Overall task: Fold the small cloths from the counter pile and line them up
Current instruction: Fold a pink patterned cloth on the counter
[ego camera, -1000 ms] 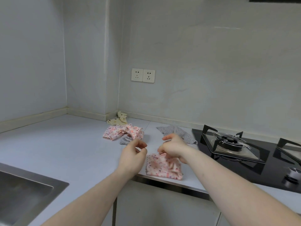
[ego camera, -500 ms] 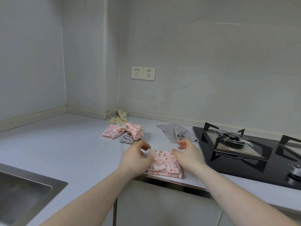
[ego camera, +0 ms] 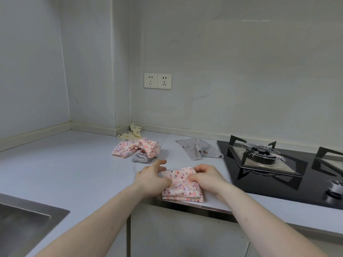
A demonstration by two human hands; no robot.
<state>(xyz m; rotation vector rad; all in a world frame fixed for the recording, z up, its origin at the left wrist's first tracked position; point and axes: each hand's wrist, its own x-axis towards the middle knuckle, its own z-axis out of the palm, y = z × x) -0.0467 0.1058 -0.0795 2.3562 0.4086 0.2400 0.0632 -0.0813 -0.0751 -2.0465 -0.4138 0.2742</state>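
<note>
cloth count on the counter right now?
5 visible: pink folded cloth under both hands at the front edge; pink crumpled cloth and small grey cloth in the pile; cream cloth in the corner; grey cloth beside the stove. More may hide in the pile.

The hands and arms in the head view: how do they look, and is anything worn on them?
Both forearms are bare up to the frame's lower edge; no sleeves show. The left hand and the right hand wear no gloves, and no rings, watch or bracelet can be seen. The nails look short and unpainted, as far as the picture shows.
</note>
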